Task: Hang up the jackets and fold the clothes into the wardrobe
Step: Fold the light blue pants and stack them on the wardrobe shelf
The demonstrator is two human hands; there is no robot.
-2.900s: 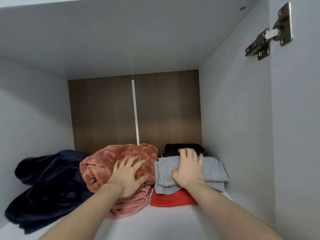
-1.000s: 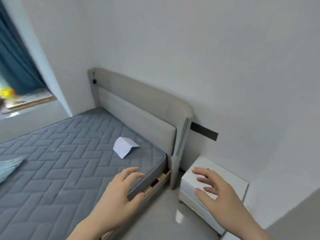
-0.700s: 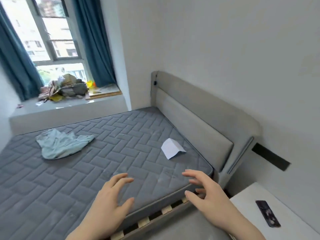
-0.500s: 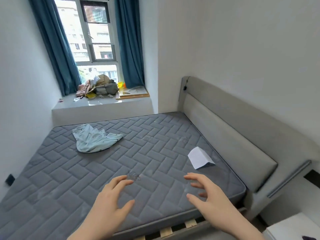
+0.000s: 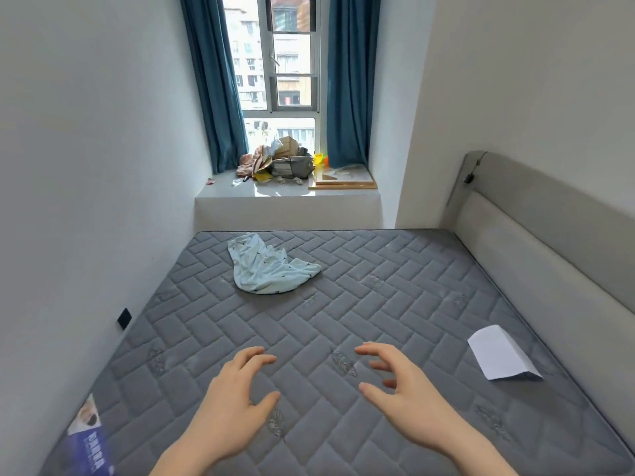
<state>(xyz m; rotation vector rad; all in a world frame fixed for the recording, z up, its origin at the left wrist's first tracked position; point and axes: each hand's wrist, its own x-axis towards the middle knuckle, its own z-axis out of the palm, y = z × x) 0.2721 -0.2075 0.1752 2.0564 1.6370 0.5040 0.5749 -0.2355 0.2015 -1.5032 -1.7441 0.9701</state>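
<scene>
Head cam: crumpled pale-blue soft cloth garment (image 5: 266, 269) looks light, floppy; grab bunched middle. Left hand (image 5: 233, 403) & right hand (image 5: 405, 396) spread, empty.

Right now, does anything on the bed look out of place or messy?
Yes. A crumpled pale blue garment lies unfolded on the bare grey quilted mattress, toward the window, and a folded white paper sheet sits near the headboard. Both hands are empty.

Your mattress (image 5: 343, 304): grey quilted cloth, matt, stitched brick pattern. Pale blue garment (image 5: 266, 269) on mattress: soft crumpled cloth. Folded sheet (image 5: 498, 355) on mattress near headboard: smooth white paper. Headboard (image 5: 549, 242): matt grey upholstery. Curtains (image 5: 213, 80) beyond mattress: heavy teal cloth. Sill (image 5: 285, 192): glossy.
</scene>
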